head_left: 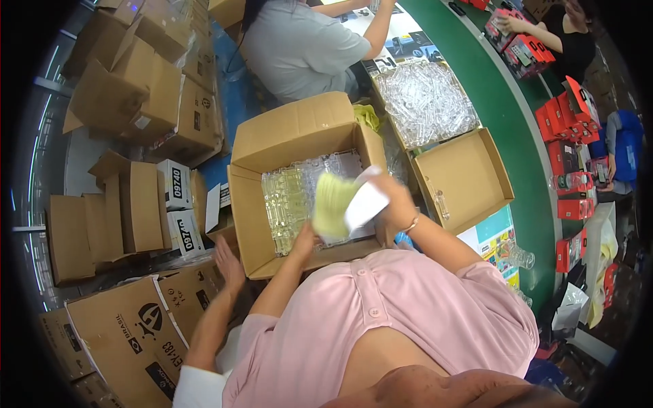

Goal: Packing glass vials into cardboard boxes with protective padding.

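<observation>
In front of me an open cardboard box point(375, 146) holds rows of clear plastic pieces point(286, 207), the left ones yellowish. Above them is a stack of yellow-green paper slips point(333, 200), blurred by motion. My left hand point(304, 241) pinches the stack's lower left corner. White paper point(365, 205) lies against the stack's right side, and my right hand point(398, 197) is closed on it from the right. Whether the white paper and the stack are joined, I cannot tell. Some of the box's contents are hidden behind the papers.
Another person's open hand point(228, 266) is left of the box. A tray of clear plastic pieces point(428, 102) and a shallow cardboard tray point(493, 170) lie to the right, beside a green surface point(507, 122). Cartons point(126, 326) crowd the left. A grey-shirted person point(306, 51) works beyond.
</observation>
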Demonstrator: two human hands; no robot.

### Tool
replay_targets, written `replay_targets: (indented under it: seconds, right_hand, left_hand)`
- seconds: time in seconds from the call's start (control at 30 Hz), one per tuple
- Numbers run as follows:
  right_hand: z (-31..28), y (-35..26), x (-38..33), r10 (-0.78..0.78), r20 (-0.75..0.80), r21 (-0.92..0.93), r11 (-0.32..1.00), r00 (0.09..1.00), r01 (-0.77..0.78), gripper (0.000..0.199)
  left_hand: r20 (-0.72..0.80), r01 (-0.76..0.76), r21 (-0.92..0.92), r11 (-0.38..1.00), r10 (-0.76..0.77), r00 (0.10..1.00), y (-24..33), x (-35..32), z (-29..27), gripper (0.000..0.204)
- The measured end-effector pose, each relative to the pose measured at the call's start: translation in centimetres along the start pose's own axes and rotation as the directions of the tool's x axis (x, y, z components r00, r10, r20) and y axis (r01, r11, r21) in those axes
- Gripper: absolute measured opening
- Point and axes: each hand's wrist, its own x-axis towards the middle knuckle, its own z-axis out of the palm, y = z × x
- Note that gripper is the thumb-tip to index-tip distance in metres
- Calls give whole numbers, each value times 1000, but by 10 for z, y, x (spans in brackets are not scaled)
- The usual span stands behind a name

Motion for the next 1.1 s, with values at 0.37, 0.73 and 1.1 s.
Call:
replay_targets:
  seconds: [0.37,0.73,1.1]
  right_hand:
    - [52,124,-48,400,12,-421,833,916,-358,49]
    - [92,257,2,728,633,-684,685,265,-250,55]
    - [-7,84,25,364,-49,-499,798,930,-338,23]
  left_hand:
    - [127,-72,659,749,-16,992,6,-23,14,44]
    - [275,-150,766,626,-108,955,10,-14,14,44]
    - [149,-122,981,149,-187,971,44,55,-31,36]
